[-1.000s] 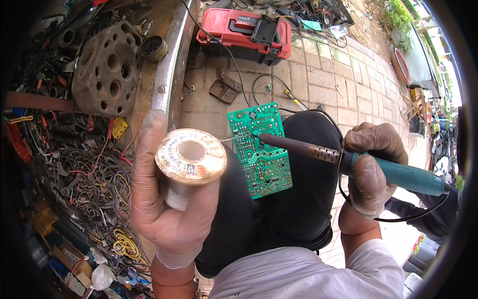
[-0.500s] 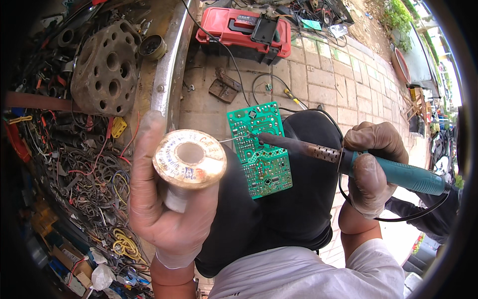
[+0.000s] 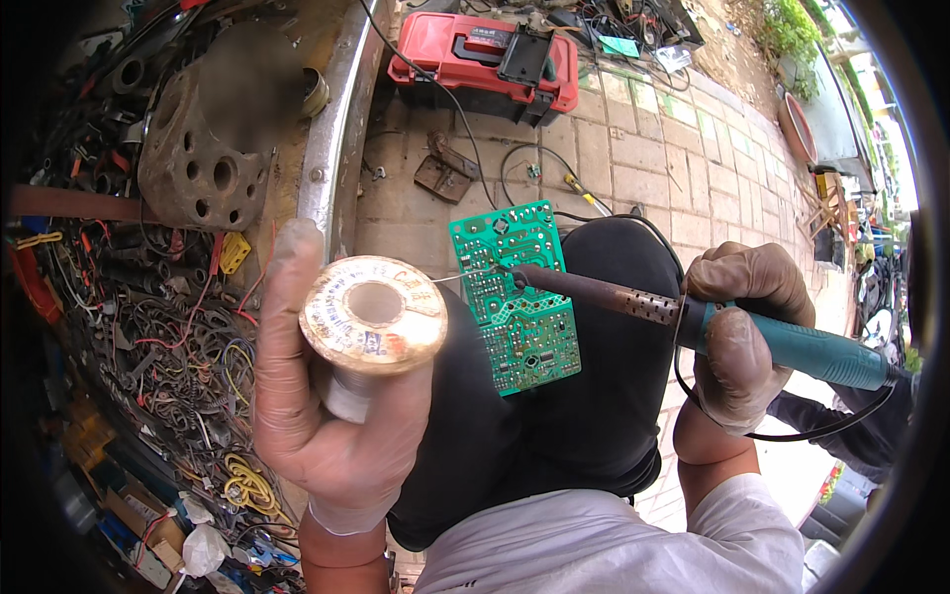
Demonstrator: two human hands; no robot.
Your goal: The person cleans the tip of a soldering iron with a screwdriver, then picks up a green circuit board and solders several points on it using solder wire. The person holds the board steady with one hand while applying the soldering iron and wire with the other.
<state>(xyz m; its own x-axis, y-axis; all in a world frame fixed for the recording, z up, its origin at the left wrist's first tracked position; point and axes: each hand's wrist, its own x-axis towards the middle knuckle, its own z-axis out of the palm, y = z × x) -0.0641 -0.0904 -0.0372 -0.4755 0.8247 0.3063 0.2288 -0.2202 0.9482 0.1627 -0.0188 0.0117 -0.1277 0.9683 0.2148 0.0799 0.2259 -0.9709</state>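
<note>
A spool of solder wire [image 3: 341,337] is gripped in my gloved left hand [image 3: 327,436], which curls round its core below the round flange. From the spool a thin strand of solder [image 3: 453,278] reaches right to a green circuit board [image 3: 529,342]. The board lies across my dark-trousered thighs, its soldered side up. My gloved right hand [image 3: 747,327] is closed round the teal handle of a soldering iron [image 3: 633,300]. Its dark tip meets the solder strand over the board's upper half; whether the tip touches the board I cannot tell.
To the left are a rusty metal block with holes [image 3: 188,168], a metal rail [image 3: 336,129] and a heap of tangled wires [image 3: 188,366]. A red toolbox [image 3: 485,64] stands on the brick paving ahead. The iron's black cord [image 3: 821,434] loops below my right hand.
My left hand and the spool have shifted very slightly left. The iron's tip has stayed at nearly the same spot. A dark blurred patch now covers part of the rusty block.
</note>
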